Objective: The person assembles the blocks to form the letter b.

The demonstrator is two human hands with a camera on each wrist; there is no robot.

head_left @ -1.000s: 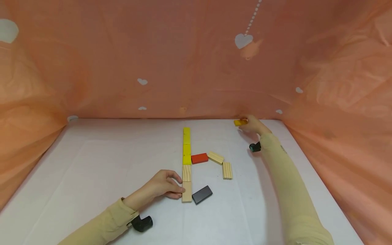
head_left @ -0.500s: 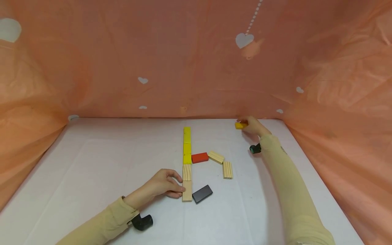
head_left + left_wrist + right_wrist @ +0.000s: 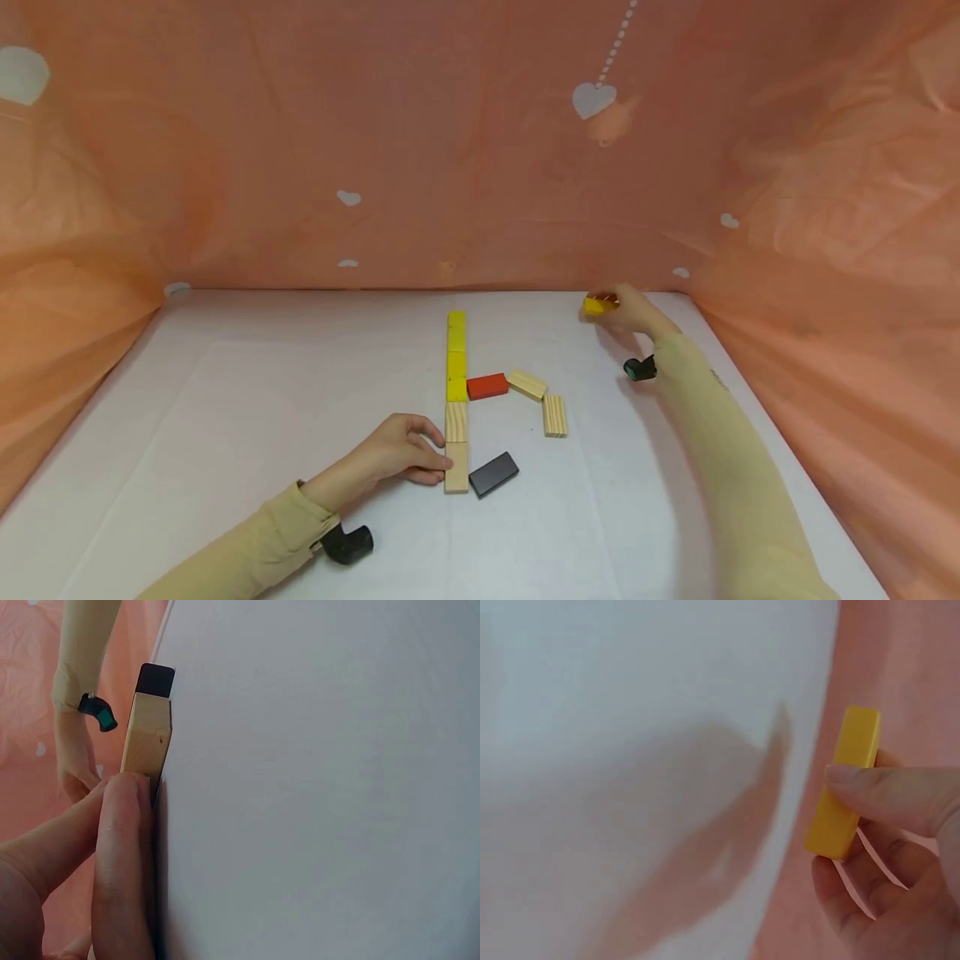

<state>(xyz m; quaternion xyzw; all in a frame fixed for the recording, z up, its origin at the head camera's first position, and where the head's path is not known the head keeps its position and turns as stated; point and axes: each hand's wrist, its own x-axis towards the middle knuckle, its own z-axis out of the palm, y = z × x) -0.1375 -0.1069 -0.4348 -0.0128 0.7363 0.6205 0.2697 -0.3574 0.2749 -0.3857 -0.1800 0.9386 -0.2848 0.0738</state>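
Observation:
My right hand (image 3: 626, 310) pinches a yellow wooden block (image 3: 844, 784) between thumb and fingers, raised over the far right of the table with its shadow below. A straight row runs away from me, with two plain wooden blocks nearer and two yellow blocks (image 3: 457, 354) beyond. At its near end, my left hand (image 3: 401, 450) rests its thumb on the nearest plain block (image 3: 457, 475), fingertips along the left side. In the left wrist view, fingertips lie right against that block (image 3: 146, 742). A black block (image 3: 494, 475) lies slanted to its right.
From the row, a red block (image 3: 487, 387) leads right to a slanted plain block (image 3: 527, 384), then another plain block (image 3: 555, 416). These lie on the white table (image 3: 285, 358). An orange cloth with hearts (image 3: 465, 167) hangs behind and at both sides.
My right hand, still gripping the yellow block, has shifted slightly right, and the block has turned in the fingers. My left hand stays at the row's near end.

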